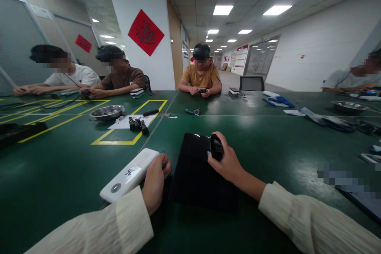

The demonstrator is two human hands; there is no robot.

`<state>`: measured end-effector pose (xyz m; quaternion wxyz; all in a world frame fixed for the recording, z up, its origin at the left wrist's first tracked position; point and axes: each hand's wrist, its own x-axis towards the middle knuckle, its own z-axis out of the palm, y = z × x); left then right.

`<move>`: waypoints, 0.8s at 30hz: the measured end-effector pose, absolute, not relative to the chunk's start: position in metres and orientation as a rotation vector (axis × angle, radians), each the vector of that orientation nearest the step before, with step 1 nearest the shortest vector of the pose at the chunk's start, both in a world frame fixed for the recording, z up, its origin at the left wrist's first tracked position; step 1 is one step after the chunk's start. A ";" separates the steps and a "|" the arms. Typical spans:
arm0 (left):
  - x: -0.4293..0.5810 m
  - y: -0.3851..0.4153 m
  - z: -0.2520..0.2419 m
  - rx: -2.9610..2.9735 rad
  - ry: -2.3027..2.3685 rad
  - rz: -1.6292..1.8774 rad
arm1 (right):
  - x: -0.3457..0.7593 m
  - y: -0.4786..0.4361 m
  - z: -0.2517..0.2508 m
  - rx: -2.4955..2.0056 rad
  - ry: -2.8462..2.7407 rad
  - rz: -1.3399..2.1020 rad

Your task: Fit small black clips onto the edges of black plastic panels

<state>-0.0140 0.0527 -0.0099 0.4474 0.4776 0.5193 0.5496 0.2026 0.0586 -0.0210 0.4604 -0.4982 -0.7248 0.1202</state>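
Observation:
My right hand (228, 160) is closed round a small black rounded object (216, 147), its kind unclear. It holds this just above the far right part of a flat black sheet or pouch (190, 178) lying on the table. To the left of that sheet, my left hand (157, 180) is curled closed. Whatever its fingers hold, if anything, is hidden. Beside and partly behind it lies a white, rounded, power-bank-like device (131, 178) with a grey round spot and a handwritten label.
On the green table (268, 143) are a metal bowl (108, 112), small black cylindrical parts (138, 125) on white paper, and a green-handled tool (190, 111). Blue and grey cloths (324, 119) lie right. A co-worker (201, 75) sits opposite; other people sit left and far right.

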 end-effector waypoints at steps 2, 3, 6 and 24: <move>-0.015 0.052 -0.011 1.185 1.311 1.353 | 0.204 0.058 -0.023 -1.206 -1.726 0.283; -0.015 0.052 -0.011 1.189 1.316 1.352 | 0.205 0.058 -0.024 -1.202 -1.698 0.273; -0.016 0.052 -0.014 1.216 1.314 1.362 | 0.206 0.062 -0.024 -1.220 -1.649 0.254; -0.012 0.052 -0.012 1.235 1.226 1.390 | 0.197 0.052 -0.008 -1.086 -2.025 0.451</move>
